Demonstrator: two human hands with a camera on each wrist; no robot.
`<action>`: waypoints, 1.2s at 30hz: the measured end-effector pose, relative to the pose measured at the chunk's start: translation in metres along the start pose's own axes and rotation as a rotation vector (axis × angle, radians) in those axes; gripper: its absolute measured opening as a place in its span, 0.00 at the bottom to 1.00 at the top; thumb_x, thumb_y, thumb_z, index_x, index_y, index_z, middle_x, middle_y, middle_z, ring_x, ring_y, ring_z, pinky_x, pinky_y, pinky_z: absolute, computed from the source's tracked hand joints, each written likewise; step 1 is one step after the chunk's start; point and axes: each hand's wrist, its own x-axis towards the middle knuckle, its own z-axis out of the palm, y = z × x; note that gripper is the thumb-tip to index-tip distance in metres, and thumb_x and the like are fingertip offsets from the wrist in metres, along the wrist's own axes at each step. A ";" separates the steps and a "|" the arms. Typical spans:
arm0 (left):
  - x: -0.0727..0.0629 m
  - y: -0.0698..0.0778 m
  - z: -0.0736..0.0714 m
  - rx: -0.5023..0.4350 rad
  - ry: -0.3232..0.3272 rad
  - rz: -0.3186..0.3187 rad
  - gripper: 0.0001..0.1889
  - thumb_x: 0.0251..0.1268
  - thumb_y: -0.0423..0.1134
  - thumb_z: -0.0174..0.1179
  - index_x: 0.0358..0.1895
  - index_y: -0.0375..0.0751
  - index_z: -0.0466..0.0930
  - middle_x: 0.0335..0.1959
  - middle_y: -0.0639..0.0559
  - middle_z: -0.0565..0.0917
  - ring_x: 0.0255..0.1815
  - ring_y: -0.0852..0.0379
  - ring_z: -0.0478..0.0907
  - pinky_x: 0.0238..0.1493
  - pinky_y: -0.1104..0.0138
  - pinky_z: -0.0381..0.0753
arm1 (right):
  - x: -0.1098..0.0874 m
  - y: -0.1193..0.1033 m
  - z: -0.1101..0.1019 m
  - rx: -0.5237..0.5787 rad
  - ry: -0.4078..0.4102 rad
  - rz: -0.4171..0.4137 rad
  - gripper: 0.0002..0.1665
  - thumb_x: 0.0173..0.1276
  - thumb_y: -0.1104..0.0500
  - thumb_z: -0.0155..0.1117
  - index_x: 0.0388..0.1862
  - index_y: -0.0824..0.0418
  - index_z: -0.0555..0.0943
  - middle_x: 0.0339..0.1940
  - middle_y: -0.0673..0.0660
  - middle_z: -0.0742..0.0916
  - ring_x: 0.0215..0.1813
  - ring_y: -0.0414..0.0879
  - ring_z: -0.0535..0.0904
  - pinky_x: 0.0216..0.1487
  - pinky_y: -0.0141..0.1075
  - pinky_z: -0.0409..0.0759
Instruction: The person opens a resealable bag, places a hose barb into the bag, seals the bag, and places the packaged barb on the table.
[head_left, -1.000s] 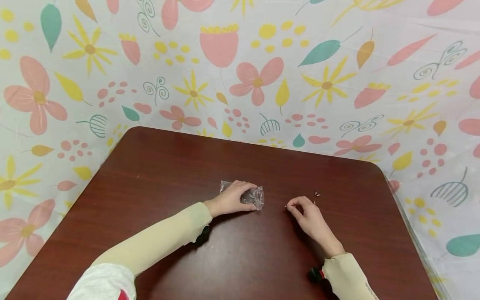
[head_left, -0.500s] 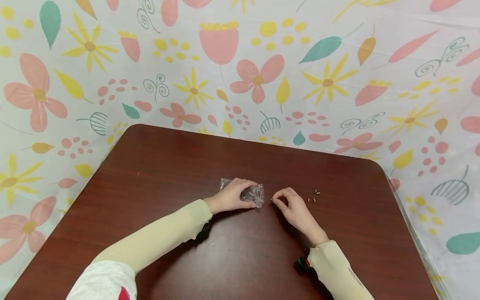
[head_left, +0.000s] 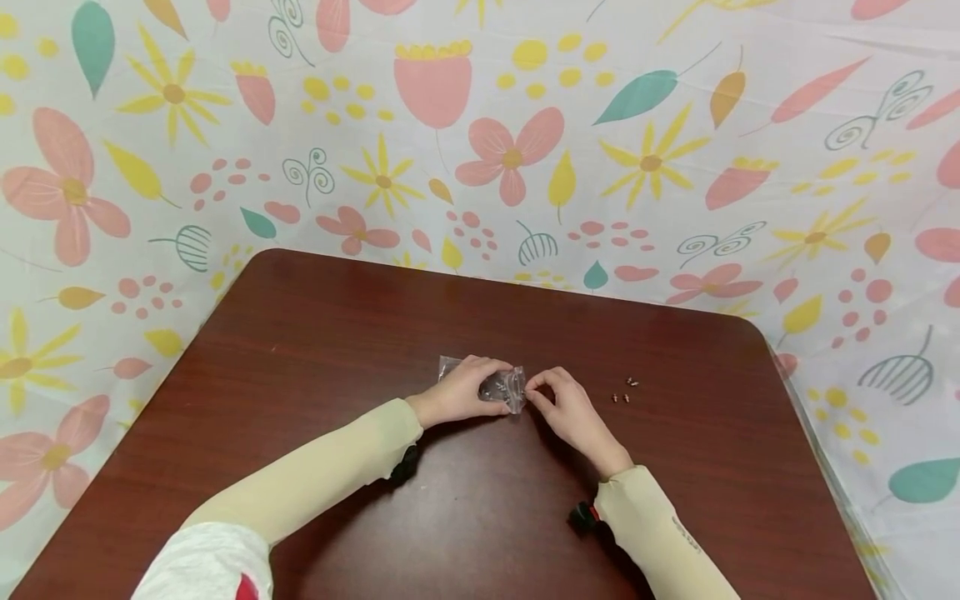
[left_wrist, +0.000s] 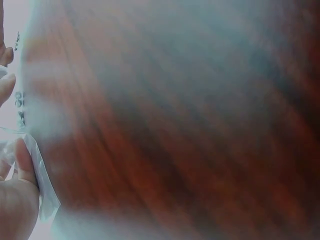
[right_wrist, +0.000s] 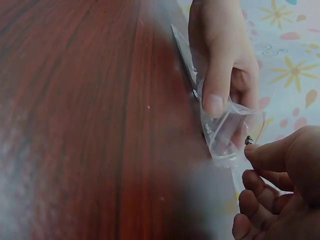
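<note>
- The relation that matters: the small metal piece [right_wrist: 249,140] sits just beside the mouth end of the clear plastic bag [head_left: 501,386], on its right; whether the 2 touch, I cannot tell.
- The right hand [head_left: 573,412] pinches that piece between thumb and forefinger, its fingertips reaching left toward the bag.
- The left hand [head_left: 459,397] grips the bag, thumb on the near side and fingers on the far side.
- The bag's long axis runs roughly left to right over the table [head_left: 360,308], its mouth end pointing at the right hand; in the right wrist view that end appears to gape.
- The piece pokes out past the fingertips, dark part outward; it is too small to tell its long axis surely.
- Small parts show through the plastic, too blurred to count.
- To the right of the right hand, and nearer to it than to the left, lie 2 separate loose pieces [head_left: 621,398] side by side, with a small cluster [head_left: 632,382] just beyond them.
</note>
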 end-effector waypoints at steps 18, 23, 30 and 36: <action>-0.001 0.000 0.000 -0.012 0.003 0.012 0.34 0.65 0.45 0.74 0.71 0.38 0.74 0.66 0.43 0.81 0.64 0.43 0.75 0.66 0.53 0.74 | 0.010 -0.004 0.012 0.014 -0.020 -0.011 0.03 0.76 0.64 0.66 0.40 0.60 0.85 0.38 0.55 0.79 0.35 0.43 0.73 0.37 0.34 0.74; -0.001 0.002 0.001 -0.008 0.006 0.021 0.33 0.65 0.45 0.74 0.71 0.38 0.74 0.66 0.43 0.81 0.64 0.44 0.75 0.66 0.53 0.73 | 0.011 -0.004 0.013 0.015 -0.016 -0.008 0.03 0.75 0.65 0.67 0.40 0.59 0.86 0.39 0.55 0.80 0.35 0.43 0.74 0.38 0.35 0.75; -0.001 0.000 0.002 -0.004 0.013 0.027 0.33 0.65 0.45 0.74 0.70 0.38 0.75 0.66 0.43 0.81 0.64 0.44 0.75 0.66 0.53 0.73 | 0.013 -0.004 0.014 0.013 -0.018 -0.007 0.03 0.74 0.66 0.67 0.40 0.60 0.85 0.39 0.56 0.80 0.36 0.43 0.75 0.40 0.36 0.76; -0.001 0.000 0.002 -0.003 0.018 0.029 0.33 0.64 0.45 0.74 0.70 0.38 0.75 0.65 0.43 0.81 0.63 0.44 0.75 0.66 0.53 0.74 | 0.014 -0.004 0.014 0.019 -0.017 -0.001 0.02 0.75 0.65 0.66 0.40 0.61 0.85 0.39 0.56 0.80 0.36 0.44 0.74 0.40 0.37 0.75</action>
